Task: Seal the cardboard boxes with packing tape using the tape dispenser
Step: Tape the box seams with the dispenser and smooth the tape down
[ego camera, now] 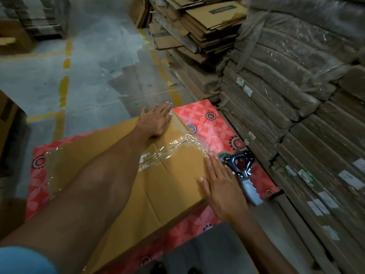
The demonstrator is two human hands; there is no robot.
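Head view: cardboard box (122,175) lies flat-side up on a red floral mat (207,119), centre-near of frame, flaps closed. Clear packing tape strip (169,149) runs across the box's top seam to its right edge, wrinkled and shiny; more tape glare at the box's left end. Left hand (158,120) reaches across the box, palm down on the far edge, fingers straight and spread, fingertips past the edge, grasping nothing. Right hand (223,186) lies flat on the box's right edge just near of the tape end, fingers straight and together, also grasping nothing. Tape dispenser (242,169) lies on the mat just right of the right hand, black metal frame and roll at the far end, grey handle pointing near; the hand overlaps it in view, contact cannot be told. Blue sleeve (23,260) at near left corner. Grey concrete floor (94,66) far left with worn yellow lines (64,89). Plastic-wrapped stacks of flat cardboard (286,95) fill the right side; loose flattened cartons (197,26) are piled at far centre.
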